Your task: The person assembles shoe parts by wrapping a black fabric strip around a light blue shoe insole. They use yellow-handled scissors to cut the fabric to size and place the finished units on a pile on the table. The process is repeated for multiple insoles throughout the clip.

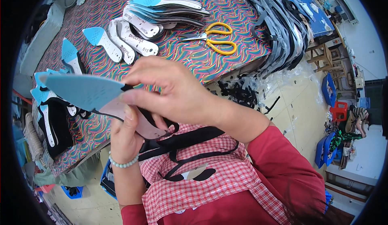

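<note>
Gripped a blue-tipped insole (83,90) in both hands above the lap: right hand (173,93) pinching its top edge, left hand (126,138) clasping from beneath. Lay beyond on the patterned surface (194,59): yellow-handled scissors (212,38), stacked insoles (165,10).

The insole (87,91) I pinch looks like stiff board, its blue toe matt and finely dotted, its pale underside smooth. The table cover (194,59) is printed cloth in wavy colours, dull rather than shiny. The scissors (212,38) have bright metal blades and glossy yellow plastic handles. My apron (210,176) is woven checked cotton. The beads at my left wrist (123,163) look smooth and softly glossy.
</note>
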`<state>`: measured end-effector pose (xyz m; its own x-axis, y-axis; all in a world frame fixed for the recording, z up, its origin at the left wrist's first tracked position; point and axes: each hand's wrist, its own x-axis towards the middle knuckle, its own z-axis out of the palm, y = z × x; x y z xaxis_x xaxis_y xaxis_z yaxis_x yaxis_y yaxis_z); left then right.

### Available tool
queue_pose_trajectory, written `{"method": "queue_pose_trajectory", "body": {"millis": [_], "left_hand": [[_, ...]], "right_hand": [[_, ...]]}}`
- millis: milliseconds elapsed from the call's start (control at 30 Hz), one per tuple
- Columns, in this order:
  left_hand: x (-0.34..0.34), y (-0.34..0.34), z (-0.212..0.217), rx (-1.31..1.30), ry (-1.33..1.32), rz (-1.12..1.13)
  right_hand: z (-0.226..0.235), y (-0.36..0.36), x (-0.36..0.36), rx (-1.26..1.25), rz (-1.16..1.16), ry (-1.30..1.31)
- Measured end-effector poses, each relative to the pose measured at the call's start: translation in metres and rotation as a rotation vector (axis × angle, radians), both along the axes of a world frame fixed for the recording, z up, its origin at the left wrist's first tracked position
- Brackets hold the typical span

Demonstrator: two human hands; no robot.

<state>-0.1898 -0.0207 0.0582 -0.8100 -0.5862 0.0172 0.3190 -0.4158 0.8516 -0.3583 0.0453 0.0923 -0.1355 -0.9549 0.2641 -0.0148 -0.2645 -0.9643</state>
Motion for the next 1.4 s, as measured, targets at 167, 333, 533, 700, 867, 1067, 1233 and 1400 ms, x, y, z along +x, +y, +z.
{"method": "queue_pose_trajectory", "body": {"millis": [167,333,533,700,867,1067,1233,1400], "left_hand": [[-0.006,-0.016,0.005,-0.221,0.013,0.263],[0.005,-0.021,0.012,-0.052,0.195,0.318],[0.014,-0.021,0.016,0.181,0.548,0.266],[0.01,-0.013,0.013,0.299,0.602,0.284],[0.033,0.004,-0.001,0.148,-0.179,0.173],[0.044,-0.023,0.049,-1.502,-0.49,0.347],[0.035,-0.019,0.047,-1.176,-0.549,-0.038],[0.031,0.007,0.033,-0.438,-0.32,0.114]], "right_hand": [[-0.063,-0.008,0.007,0.156,0.044,-0.207],[-0.018,0.002,0.005,0.052,-0.015,0.141],[-0.018,0.021,0.03,-0.054,-0.113,0.836],[-0.052,0.032,0.077,-0.047,-0.231,0.247],[-0.027,0.025,0.027,0.02,-0.16,0.37],[0.02,0.022,-0.003,-0.13,0.091,0.78],[0.024,0.006,-0.002,-0.134,0.173,0.799],[0.007,0.013,0.002,-0.074,-0.043,0.193]]}}
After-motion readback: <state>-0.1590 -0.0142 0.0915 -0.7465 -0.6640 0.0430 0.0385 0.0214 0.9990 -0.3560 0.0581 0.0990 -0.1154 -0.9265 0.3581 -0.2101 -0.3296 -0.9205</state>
